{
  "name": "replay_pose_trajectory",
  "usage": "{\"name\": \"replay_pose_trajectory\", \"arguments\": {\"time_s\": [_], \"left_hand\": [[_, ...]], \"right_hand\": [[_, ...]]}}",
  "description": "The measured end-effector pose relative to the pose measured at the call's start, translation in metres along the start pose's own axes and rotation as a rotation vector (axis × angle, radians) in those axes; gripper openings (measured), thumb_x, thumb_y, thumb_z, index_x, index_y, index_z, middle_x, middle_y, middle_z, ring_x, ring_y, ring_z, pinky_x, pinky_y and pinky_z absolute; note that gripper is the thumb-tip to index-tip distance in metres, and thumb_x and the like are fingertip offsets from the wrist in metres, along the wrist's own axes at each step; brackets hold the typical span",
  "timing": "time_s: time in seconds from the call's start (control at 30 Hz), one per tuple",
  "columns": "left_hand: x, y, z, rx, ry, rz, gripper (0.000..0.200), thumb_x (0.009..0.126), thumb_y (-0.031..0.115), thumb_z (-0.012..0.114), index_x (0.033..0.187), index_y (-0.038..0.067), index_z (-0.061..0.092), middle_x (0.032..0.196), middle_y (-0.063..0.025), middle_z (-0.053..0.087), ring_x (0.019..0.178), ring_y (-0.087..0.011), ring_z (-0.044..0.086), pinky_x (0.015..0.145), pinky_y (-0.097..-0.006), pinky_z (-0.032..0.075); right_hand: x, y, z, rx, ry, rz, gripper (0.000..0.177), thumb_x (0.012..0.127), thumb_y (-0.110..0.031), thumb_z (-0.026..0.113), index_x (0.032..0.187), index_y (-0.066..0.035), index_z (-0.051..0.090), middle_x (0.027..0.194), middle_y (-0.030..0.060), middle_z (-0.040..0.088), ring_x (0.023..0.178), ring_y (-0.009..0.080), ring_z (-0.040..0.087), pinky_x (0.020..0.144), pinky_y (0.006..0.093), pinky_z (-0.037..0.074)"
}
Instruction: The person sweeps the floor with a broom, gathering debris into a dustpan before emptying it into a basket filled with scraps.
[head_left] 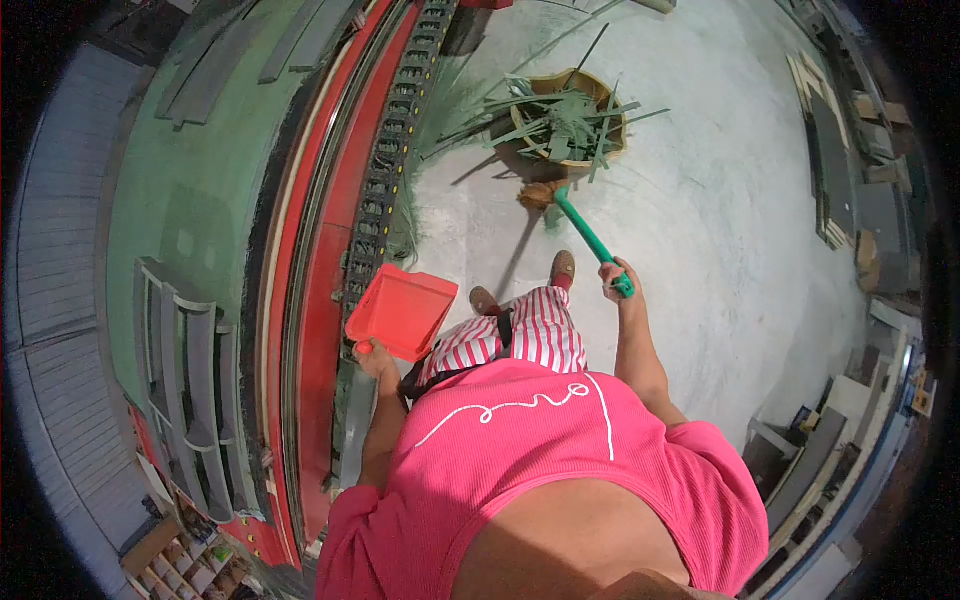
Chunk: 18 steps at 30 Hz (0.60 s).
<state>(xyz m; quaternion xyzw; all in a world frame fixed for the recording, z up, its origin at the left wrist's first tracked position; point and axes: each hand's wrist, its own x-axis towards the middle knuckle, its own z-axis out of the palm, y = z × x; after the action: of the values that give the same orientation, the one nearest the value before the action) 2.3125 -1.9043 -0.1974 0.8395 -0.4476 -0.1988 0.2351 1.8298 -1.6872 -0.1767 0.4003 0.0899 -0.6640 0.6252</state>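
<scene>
In my left hand (372,358) is the handle of a red dustpan (403,312), held beside my left leg with its pan facing up. My right hand (618,278) grips the green handle of a hand brush (588,232). Its brown bristles (540,194) are near the floor, just in front of a round tan tub (618,140). Heaped in the tub are green strips and shavings (566,122), several of them sticking out past the rim. Both hands are closed round the handles.
A long red machine (335,250) with a black cable chain (385,160) runs along my left. Its green bed (200,220) carries grey strips and a slatted grey piece (185,390). Boards (830,150) lie along the right side of the pale floor (720,220).
</scene>
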Motion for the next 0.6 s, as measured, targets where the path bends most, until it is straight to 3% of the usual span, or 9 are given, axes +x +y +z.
{"name": "replay_pose_trajectory", "arguments": {"time_s": [0.3,0.37,0.4,0.43,0.5,0.6], "left_hand": [[0.013,-0.005,0.031,0.182,-0.027,0.009,0.04,0.067,0.031,0.055,0.096,0.005,0.045,0.085,-0.018,0.055,0.075,-0.0339,0.054,0.067,-0.0412,0.043],[0.011,-0.005,0.041,-0.087,-0.054,0.093,0.042,0.067,0.035,0.055,0.096,0.006,0.045,0.084,-0.018,0.055,0.075,-0.0334,0.055,0.066,-0.0417,0.043],[0.007,-0.006,0.045,-0.091,-0.056,0.088,0.042,0.067,0.035,0.055,0.096,0.006,0.045,0.084,-0.018,0.055,0.075,-0.0334,0.055,0.066,-0.0417,0.043],[-0.006,0.019,0.036,-0.018,-0.019,0.058,0.042,0.066,0.035,0.056,0.096,0.007,0.045,0.084,-0.0174,0.056,0.075,-0.0331,0.055,0.066,-0.0411,0.043],[-0.019,0.034,0.031,0.046,0.028,0.02,0.043,0.066,0.036,0.056,0.096,0.007,0.045,0.083,-0.0167,0.056,0.075,-0.0327,0.055,0.065,-0.0406,0.043],[-0.037,0.036,0.028,-0.238,0.027,0.064,0.041,0.064,0.035,0.059,0.094,0.01,0.046,0.082,-0.0149,0.057,0.073,-0.0314,0.055,0.064,-0.0389,0.043]], "right_hand": [[-0.094,0.045,-0.033,0.091,-0.017,-0.08,0.025,0.077,-0.023,0.048,0.065,-0.003,0.037,0.052,0.0001,0.039,0.037,0.0065,0.039,0.037,0.0186,0.039],[-0.114,0.044,-0.032,-0.069,0.174,-0.151,0.022,0.078,-0.021,0.048,0.071,-0.003,0.036,0.055,0.0022,0.04,0.038,0.0059,0.038,0.034,0.017,0.036],[-0.119,0.039,-0.034,-0.153,0.176,-0.179,0.02,0.078,-0.02,0.047,0.081,-0.004,0.035,0.059,0.0044,0.041,0.039,0.0068,0.038,0.033,0.0184,0.035],[-0.122,0.036,-0.028,-0.161,0.175,-0.18,0.02,0.078,-0.02,0.047,0.081,-0.004,0.035,0.059,0.0044,0.041,0.039,0.0068,0.038,0.033,0.0184,0.035],[-0.127,0.029,-0.009,-0.849,0.481,-0.412,0.02,0.077,-0.019,0.048,0.087,-0.007,0.034,0.058,0.0042,0.04,0.04,0.0082,0.038,0.032,0.0194,0.035],[-0.117,-0.015,-0.006,-1.079,0.566,-0.489,0.019,0.076,-0.018,0.046,0.087,-0.012,0.033,0.053,0.0035,0.04,0.038,0.0106,0.04,0.032,0.0225,0.035]]}}
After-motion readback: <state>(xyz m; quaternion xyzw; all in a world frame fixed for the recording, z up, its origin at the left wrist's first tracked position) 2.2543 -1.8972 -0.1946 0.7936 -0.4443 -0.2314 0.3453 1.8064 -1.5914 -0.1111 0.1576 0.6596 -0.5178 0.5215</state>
